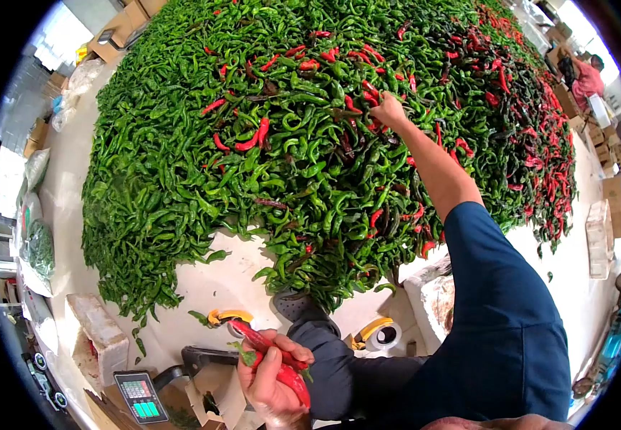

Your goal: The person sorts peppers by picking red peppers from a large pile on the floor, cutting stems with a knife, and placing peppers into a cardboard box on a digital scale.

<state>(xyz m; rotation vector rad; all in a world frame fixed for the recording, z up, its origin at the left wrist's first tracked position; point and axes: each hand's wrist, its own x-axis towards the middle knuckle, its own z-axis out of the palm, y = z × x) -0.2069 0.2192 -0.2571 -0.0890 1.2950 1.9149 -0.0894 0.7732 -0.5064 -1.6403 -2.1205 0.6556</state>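
Note:
A huge heap of green chili peppers [181, 165] spreads in front of me, with red and dark peppers mixed in. Held low near my lap, my left hand [271, 376] is closed around several red chili peppers [292, 387], their green stems showing. My right arm stretches over the heap. Its hand [389, 112] is down among the peppers, fingers bunched together beside a red pepper [370, 90]. What lies between those fingertips is hidden. A curved red pepper [247, 145] rests on the heap to the left of this hand.
Below the heap are a digital scale display [141, 398], an open carton [217, 398], tape dispensers [378, 333] and a foam box [99, 337]. Filled bags [38, 244] stand at left. A person in pink [586, 82] is at far right. My shoe [296, 304] touches the heap's edge.

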